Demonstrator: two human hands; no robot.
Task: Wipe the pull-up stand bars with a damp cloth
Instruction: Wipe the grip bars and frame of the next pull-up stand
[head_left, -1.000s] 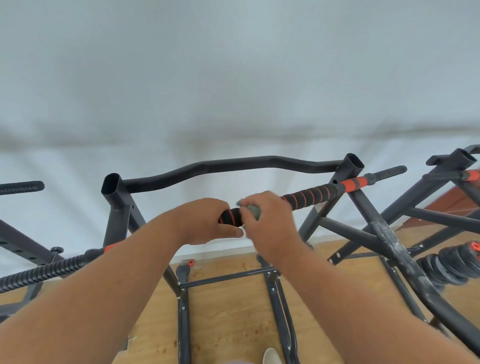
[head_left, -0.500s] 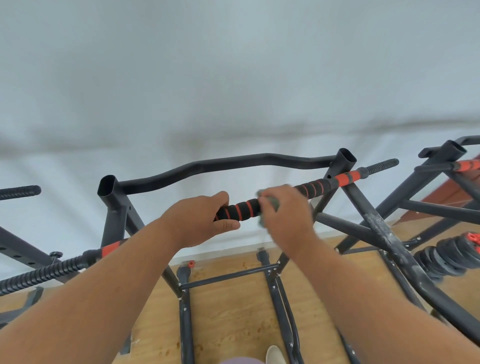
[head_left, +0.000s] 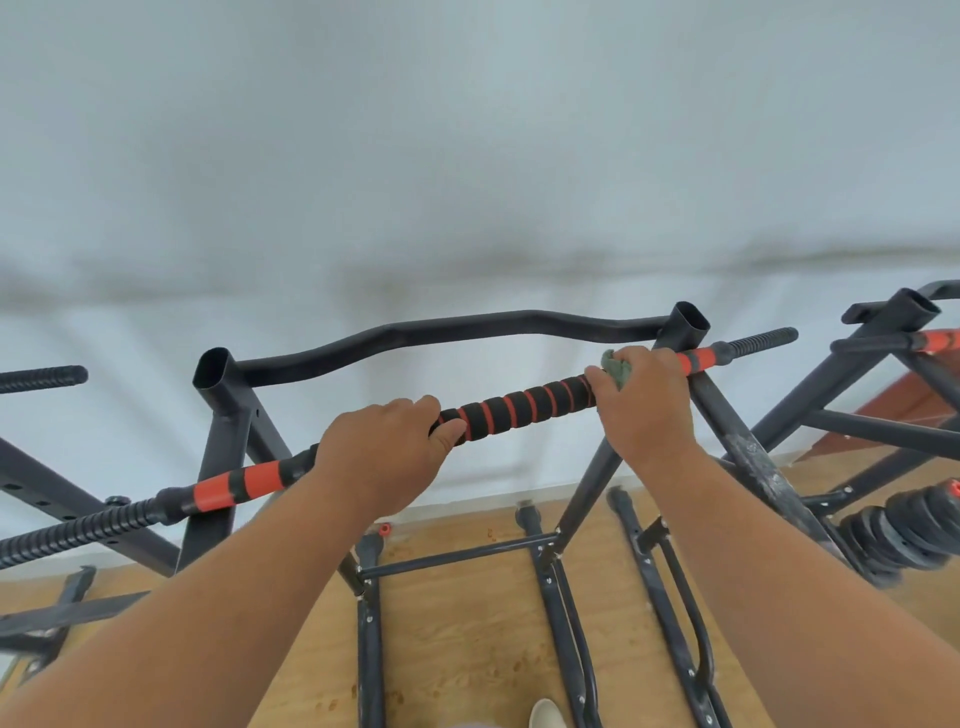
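A pale, smooth wall (head_left: 467, 156) fills the upper part of the view, and a light wood-grain floor (head_left: 467, 634) lies below, crossed by dark metal base rails. One pull-up stand (head_left: 228, 415) of black painted tube stands in the middle, with two open-topped uprights joined by one wavy rear bar (head_left: 447, 332). Parts of two more dark frames show at the left and right edges, the right one scuffed with pale marks.

One long front bar (head_left: 519, 405) runs slantwise across the stand, padded in black foam ringed with orange bands, with ribbed black ends. Two bare hands hold it, well apart. The left hand (head_left: 384, 447) has its grip wrapped round the foam near the middle, thumb underneath. The right hand (head_left: 644, 405) is curled round the bar further right, near the right upright, and its grip holds one small crumpled green cloth (head_left: 617, 370) against the padding; only a corner of cloth shows above the fingers.
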